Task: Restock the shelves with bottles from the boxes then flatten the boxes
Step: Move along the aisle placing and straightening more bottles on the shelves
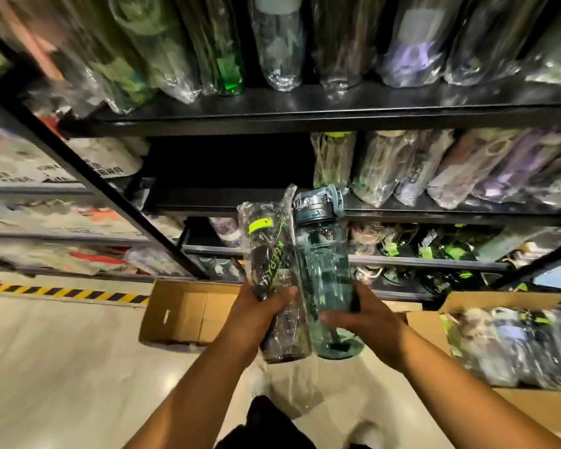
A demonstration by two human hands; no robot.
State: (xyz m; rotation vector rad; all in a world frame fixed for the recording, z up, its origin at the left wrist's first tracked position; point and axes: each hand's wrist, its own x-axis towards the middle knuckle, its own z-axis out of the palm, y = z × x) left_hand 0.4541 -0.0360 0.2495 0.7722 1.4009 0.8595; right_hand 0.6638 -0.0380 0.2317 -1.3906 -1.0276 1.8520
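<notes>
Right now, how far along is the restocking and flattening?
Done: shelves mostly lined with wrapped bottles; left box looks nearly empty. In hand: left hand grips a black bottle, right hand a teal bottle. Left: the middle-shelf gap, full right box, both boxes unflattened.

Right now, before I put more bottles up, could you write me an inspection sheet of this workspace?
Surface: black metal shelf; the level below has a dark gap left of its wrapped bottles.
Job's things: plastic-wrapped black bottle with lime clasp; teal translucent bottle with grey lid; open brown cardboard box at left; second cardboard box at right, full of wrapped bottles.
Clutter: what looks like clear plastic film on the pale floor.
Grips: left grip holds the black bottle; right grip holds the teal bottle.
Cables: nothing seen.
Surroundings: yellow-black striped floor tape; a neighbouring stocked rack at left.
</notes>
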